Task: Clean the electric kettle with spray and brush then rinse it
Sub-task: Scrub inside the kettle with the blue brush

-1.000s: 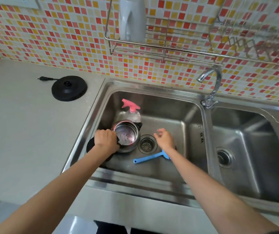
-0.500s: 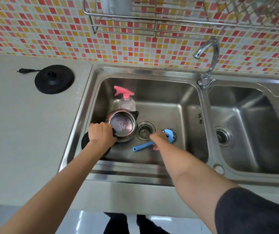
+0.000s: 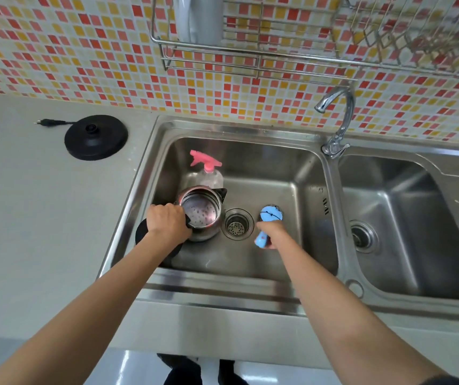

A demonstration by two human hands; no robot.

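Observation:
A steel electric kettle (image 3: 203, 215) stands open in the left sink basin (image 3: 278, 168), its black lid hanging beside it. My left hand (image 3: 168, 225) grips the kettle's black handle. Behind the kettle stands a clear spray bottle with a pink trigger head (image 3: 207, 168). My right hand (image 3: 272, 232) holds the handle of a blue brush (image 3: 270, 215), whose round head points away from me, lifted off the basin floor to the right of the drain (image 3: 236, 224).
The kettle's black power base (image 3: 96, 137) with its plug lies on the grey counter (image 3: 42, 218) to the left. A faucet (image 3: 339, 120) stands between the two basins, spout over the left one. The right basin (image 3: 406, 218) holds nothing. A wire rack (image 3: 250, 62) hangs on the tiled wall.
My right hand has closed round the blue brush handle and raised it from lying flat on the basin floor. My left hand stays on the kettle handle.

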